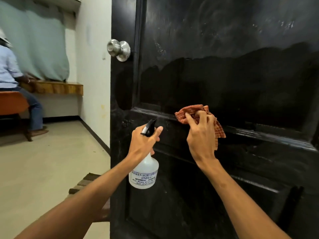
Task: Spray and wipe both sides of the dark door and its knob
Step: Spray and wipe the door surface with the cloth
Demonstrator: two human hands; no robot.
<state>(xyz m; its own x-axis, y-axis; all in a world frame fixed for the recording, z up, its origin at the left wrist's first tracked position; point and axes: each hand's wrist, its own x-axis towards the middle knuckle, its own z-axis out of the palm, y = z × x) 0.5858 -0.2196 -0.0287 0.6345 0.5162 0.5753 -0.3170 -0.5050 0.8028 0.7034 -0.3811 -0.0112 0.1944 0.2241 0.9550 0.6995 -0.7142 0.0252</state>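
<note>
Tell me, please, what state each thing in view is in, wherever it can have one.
door: swung open; upper panel streaky above, glossy and dark below.
knob: bare, no hand on it.
spray bottle: upright, nozzle aimed at the door.
cloth: crumpled, pressed to the door's moulding.
left hand: grips the spray bottle.
right hand: holds the cloth.

Door (224, 75) runs off frame at top, right & bottom; its other side can't be seen. Spray bottle (145, 171): neck hidden inside left hand (143, 142), label's lower lines too small to read, right end wraps out of sight. Cloth (188, 111) partly behind right hand (200, 135), fingertips buried in its folds. Far left, seated person (8, 66) blurred & cut by frame edge, likewise orange chair (12, 102). Floor mat (86, 181) partly behind left forearm (77, 204).
</note>
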